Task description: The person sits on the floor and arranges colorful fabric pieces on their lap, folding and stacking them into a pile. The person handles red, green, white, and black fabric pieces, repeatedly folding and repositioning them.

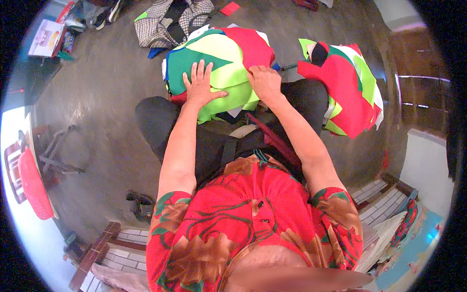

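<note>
A heap of felt-like cloth pieces lies before my knees. Lime green pieces [221, 51], a dark green piece [187, 68] and a red piece [248, 46] overlap on its top. My left hand [199, 89] rests flat on the heap, fingers spread, over dark and lime green cloth. At the heap's right side, my right hand [266, 82] has its fingers bent and closed at the edge where red and lime green cloth meet. Which layer it grips is partly hidden under the fingers.
A second heap of red, green and white cloth [343, 80] lies to the right. Beyond the first heap are a checked cloth bag [158, 29] and a small red piece [230, 9] on the floor. Shoes [138, 204] stand at the lower left.
</note>
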{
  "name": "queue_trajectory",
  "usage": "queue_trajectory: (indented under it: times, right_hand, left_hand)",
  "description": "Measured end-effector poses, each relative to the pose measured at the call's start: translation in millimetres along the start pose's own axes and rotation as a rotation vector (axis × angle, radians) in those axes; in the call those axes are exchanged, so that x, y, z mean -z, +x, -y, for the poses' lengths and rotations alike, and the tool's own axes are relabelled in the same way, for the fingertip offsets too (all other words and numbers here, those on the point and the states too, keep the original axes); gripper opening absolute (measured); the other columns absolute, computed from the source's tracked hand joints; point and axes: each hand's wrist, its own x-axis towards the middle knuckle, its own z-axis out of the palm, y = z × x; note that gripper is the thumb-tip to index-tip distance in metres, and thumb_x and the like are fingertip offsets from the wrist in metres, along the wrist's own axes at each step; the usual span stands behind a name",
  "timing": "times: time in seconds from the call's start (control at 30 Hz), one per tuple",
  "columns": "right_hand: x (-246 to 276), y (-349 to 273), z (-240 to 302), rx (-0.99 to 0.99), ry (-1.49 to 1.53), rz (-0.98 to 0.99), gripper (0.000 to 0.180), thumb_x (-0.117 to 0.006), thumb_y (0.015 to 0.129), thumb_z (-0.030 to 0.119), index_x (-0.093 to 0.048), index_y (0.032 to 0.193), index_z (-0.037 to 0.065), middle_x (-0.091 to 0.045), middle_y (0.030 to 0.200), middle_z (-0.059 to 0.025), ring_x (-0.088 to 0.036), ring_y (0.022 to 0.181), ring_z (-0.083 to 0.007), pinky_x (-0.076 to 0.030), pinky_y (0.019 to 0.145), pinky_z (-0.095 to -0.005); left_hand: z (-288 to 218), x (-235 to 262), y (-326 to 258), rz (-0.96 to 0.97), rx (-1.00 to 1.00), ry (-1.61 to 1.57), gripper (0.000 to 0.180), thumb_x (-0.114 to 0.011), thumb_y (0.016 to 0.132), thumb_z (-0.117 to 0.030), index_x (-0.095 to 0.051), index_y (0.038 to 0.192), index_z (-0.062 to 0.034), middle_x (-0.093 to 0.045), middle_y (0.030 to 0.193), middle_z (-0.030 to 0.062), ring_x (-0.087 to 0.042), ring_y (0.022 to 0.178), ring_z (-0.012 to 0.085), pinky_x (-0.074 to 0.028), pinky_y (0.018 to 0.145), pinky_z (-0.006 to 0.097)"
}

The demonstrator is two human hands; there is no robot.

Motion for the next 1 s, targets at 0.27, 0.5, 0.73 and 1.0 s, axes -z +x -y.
queue_trajectory:
  times: [0.27,0.5,0.73,1.0]
  right_hand:
    - [-4.8,-7.6,0.2,0.002,-0.021,0.112,0.023,-0.061,0.081,0.029,-0.062,0.093,0.010,-0.063,0.087,-0.0084,-0.061,0.086,-0.0275,-0.047,0.076,-0.0413]
    - [-9.2,-0.5,5.0,-0.011,0.135,0.136,0.021,-0.049,0.080,0.015,-0.060,0.095,0.005,-0.060,0.095,-0.0154,-0.062,0.092,-0.0311,-0.050,0.074,-0.0453]
    - [56.7,-20.4,-4.1,-0.013,0.298,0.200,0.042,-0.063,0.080,0.022,-0.054,0.119,0.010,-0.056,0.115,-0.0141,-0.055,0.109,-0.0324,-0.045,0.091,-0.0453]
    - [167.0,-75.0,-99.3,-0.186,0.266,-0.482,0.024,-0.066,0.080,0.010,-0.063,0.104,0.007,-0.063,0.110,-0.0119,-0.059,0.105,-0.0282,-0.047,0.092,-0.0375]
  left_hand:
    - [-1.9,-1.5,0.8,-0.020,-0.040,0.029,0.117,-0.070,0.056,-0.069,-0.018,0.147,-0.0175,-0.010,0.155,0.0098,-0.003,0.143,0.0292,-0.003,0.108,0.062]
    - [4.9,-6.5,3.9,-0.005,-0.016,0.112,0.120,-0.070,0.056,-0.071,-0.015,0.148,-0.0158,-0.011,0.155,0.0097,-0.006,0.143,0.0297,-0.008,0.105,0.065]
    - [1.7,-6.0,5.6,0.035,-0.002,0.123,0.121,-0.068,0.057,-0.073,-0.012,0.149,-0.0170,-0.007,0.156,0.0080,-0.002,0.143,0.0285,-0.006,0.105,0.066]
    - [10.1,-12.3,3.9,-0.031,-0.038,0.114,0.118,-0.067,0.058,-0.073,-0.014,0.149,-0.0196,-0.009,0.156,0.0047,-0.004,0.143,0.0273,-0.006,0.105,0.066]
